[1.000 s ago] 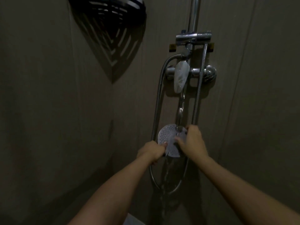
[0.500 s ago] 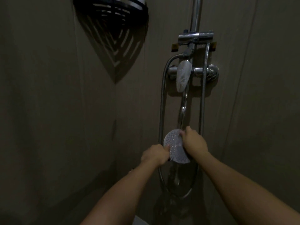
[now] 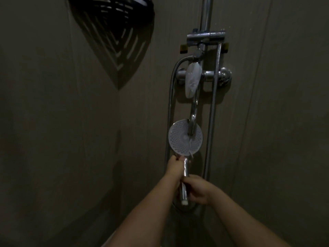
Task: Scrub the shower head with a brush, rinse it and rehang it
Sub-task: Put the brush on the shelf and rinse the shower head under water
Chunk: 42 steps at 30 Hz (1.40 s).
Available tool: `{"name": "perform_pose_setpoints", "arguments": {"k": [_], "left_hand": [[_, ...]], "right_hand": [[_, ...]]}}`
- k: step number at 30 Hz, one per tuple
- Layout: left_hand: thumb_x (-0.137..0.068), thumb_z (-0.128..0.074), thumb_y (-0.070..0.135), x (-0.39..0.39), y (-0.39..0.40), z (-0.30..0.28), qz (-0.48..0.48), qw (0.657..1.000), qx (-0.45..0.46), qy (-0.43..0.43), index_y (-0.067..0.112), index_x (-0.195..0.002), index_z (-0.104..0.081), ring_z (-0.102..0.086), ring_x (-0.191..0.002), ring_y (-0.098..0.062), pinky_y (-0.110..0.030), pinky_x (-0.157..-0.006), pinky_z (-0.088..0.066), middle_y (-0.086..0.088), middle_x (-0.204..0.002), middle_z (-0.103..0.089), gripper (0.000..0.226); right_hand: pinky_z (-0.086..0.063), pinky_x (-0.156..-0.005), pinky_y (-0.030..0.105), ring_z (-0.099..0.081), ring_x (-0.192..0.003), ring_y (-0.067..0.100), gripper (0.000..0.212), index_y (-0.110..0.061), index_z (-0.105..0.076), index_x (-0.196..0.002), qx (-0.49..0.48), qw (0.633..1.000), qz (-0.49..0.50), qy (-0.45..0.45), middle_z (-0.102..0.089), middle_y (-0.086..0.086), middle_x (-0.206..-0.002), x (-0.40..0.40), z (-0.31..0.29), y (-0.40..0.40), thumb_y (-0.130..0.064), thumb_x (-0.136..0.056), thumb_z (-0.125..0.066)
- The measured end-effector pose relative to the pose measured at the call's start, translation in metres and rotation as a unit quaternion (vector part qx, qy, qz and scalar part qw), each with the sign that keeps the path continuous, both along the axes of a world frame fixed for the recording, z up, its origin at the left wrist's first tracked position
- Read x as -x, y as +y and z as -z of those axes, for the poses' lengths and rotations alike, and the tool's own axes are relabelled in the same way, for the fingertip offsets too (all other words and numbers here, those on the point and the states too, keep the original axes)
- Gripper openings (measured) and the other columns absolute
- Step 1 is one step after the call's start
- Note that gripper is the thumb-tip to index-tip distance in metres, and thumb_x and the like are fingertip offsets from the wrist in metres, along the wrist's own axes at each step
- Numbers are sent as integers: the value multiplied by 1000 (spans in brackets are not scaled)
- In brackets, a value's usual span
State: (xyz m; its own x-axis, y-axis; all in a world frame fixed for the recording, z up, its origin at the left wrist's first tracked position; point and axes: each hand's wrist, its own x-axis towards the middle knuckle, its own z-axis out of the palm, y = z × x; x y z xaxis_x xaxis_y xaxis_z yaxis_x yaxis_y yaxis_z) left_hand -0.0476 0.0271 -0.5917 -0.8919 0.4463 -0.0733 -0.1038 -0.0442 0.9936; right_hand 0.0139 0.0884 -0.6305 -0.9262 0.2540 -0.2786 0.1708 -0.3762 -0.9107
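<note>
The hand shower head [image 3: 181, 138] shows its round white perforated face toward me, just under the chrome tap spout [image 3: 193, 120]. A thin stream of water runs from the spout over the face. My left hand [image 3: 175, 166] grips the top of the chrome handle [image 3: 185, 186], right below the face. My right hand [image 3: 197, 188] holds the lower part of the handle near its white end. No brush is visible.
The chrome mixer valve [image 3: 219, 77] with its white lever [image 3: 193, 79] is fixed to the wall above. A riser pipe [image 3: 206, 13] and two flexible metal hoses [image 3: 212, 111] run beside the head. A dark slotted corner shelf [image 3: 114, 8] hangs at upper left.
My right hand left the face of the shower head and dropped to the lower handle. The head now stands upright with its full face visible under the spout.
</note>
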Motion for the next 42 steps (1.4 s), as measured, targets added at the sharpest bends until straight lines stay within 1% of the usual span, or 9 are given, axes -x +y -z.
{"name": "perform_pose_setpoints", "arguments": {"k": [6, 9, 14, 17, 20, 22, 31, 37, 42], "left_hand": [[-83, -62, 3, 5, 1, 5, -20, 982, -144, -118, -8, -117, -55, -63, -83, -29, -36, -75, -53, -20, -100, -64, 37], [-79, -68, 4, 20, -5, -1, -122, 966, -188, -126, -2, -126, -45, -61, -103, -35, -45, -92, -52, -18, -116, -60, 52], [-90, -56, 14, 52, -22, -19, -172, 970, 68, 157, 3, -141, -30, -45, -128, -32, -41, -105, -39, -19, -142, -42, 58], [-92, -46, 40, 53, -21, -16, -112, 827, 318, 450, 13, -150, -3, -7, -146, -28, -42, -117, -12, -8, -159, -1, 77], [-89, -29, 58, 41, -7, -3, -7, 668, 395, 631, 17, -148, 9, 21, -142, -23, -44, -111, 15, -6, -156, 17, 81], [-90, -25, 59, 34, 3, 6, 41, 638, 390, 663, 18, -149, 6, 23, -140, -17, -43, -111, 18, -6, -158, 12, 78], [-94, -20, 54, 39, 11, 12, -20, 825, 316, 468, 28, -148, 9, 26, -139, -12, -44, -105, 23, 7, -157, 19, 67], [-92, -32, 56, 42, 10, 14, -102, 890, 316, 312, 22, -148, 13, 20, -144, -22, -56, -113, 8, 0, -157, 22, 80], [-86, -61, 38, 43, -1, 16, -167, 985, 45, -25, 7, -148, -12, -33, -136, -38, -49, -111, -32, -21, -151, -27, 85]], "right_hand": [[-37, -33, 15, -45, -28, 10, 13, -7, -55, -69, -285, 954, 87, -23, -52, -1, -35, -6, -7, 10, -5, -81, -60], [-33, -30, 15, -42, -25, 10, 20, -6, -52, -66, -339, 937, 71, -42, -48, -1, -32, -14, -5, 17, -10, -81, -65], [-33, -30, 17, -41, -24, 11, 17, -2, -55, -71, -376, 920, 78, -77, -48, -1, -33, -34, 6, 27, -13, -79, -66], [-32, -29, 16, -42, -24, 9, 17, -5, -55, -66, -397, 910, 91, -76, -48, -2, -32, -36, 2, 28, -12, -78, -66], [-37, -35, 19, -45, -27, 8, 22, -11, -54, -57, -413, 902, 105, -66, -50, -3, -36, -30, -4, 22, -9, -76, -65], [-41, -42, 23, -49, -33, 9, 21, -12, -55, -57, -407, 905, 108, -60, -53, 0, -42, -27, -7, 17, -7, -76, -63], [-47, -52, 22, -62, -68, 16, 19, -12, -56, -85, -496, 852, 88, -143, -60, 4, -78, -23, -27, 21, -23, -77, -70], [-38, -45, 21, -56, -67, 15, 36, -18, -43, -67, -574, 798, 86, -159, -55, 4, -79, -22, -15, 19, -37, -75, -73], [-34, -31, 14, -46, -25, 8, 31, -11, -49, -73, -411, 905, 63, -92, -52, 0, -41, -20, -18, 15, -35, -83, -66]]}}
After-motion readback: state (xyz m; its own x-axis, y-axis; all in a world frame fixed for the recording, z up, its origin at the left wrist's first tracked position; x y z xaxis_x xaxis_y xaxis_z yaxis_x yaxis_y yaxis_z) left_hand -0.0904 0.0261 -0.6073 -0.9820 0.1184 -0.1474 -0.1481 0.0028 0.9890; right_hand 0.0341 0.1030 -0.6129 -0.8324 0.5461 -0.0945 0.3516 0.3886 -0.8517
